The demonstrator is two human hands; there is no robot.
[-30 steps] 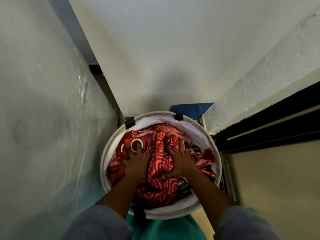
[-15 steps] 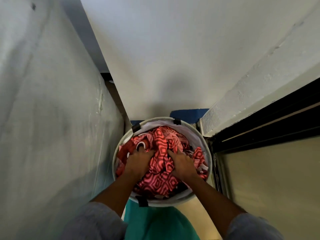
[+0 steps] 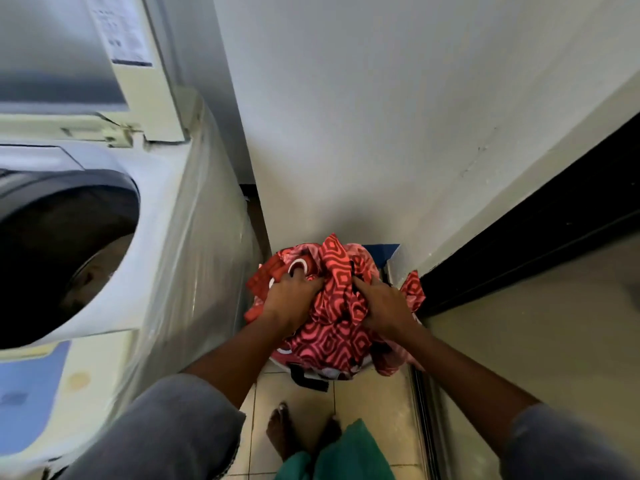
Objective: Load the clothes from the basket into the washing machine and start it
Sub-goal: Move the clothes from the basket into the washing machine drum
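A crumpled bundle (image 3: 334, 320) of red cloth printed with pink diamond rings is being gripped at the lower centre of the frame, over a white round fabric basket (image 3: 289, 367) of which only a sliver of rim and a black strap (image 3: 308, 379) are being shown beneath it. The left hand (image 3: 289, 301) is being closed into the bundle's left side, its fingertips buried in the folds; the right hand (image 3: 382, 306) is being curled round the right side, pinching fabric. The white top-loading washing machine (image 3: 194, 237) is being seen along the left of the frame, its lid (image 3: 114, 32) raised and its dark round drum opening (image 3: 65, 247) lying left of and slightly above both hands. The left hand is judged the nearer to that opening, so a sideways carry to the left is being called for; loose ends trailing at the bundle's right and lower edges are judged likely to drag on the basket rim
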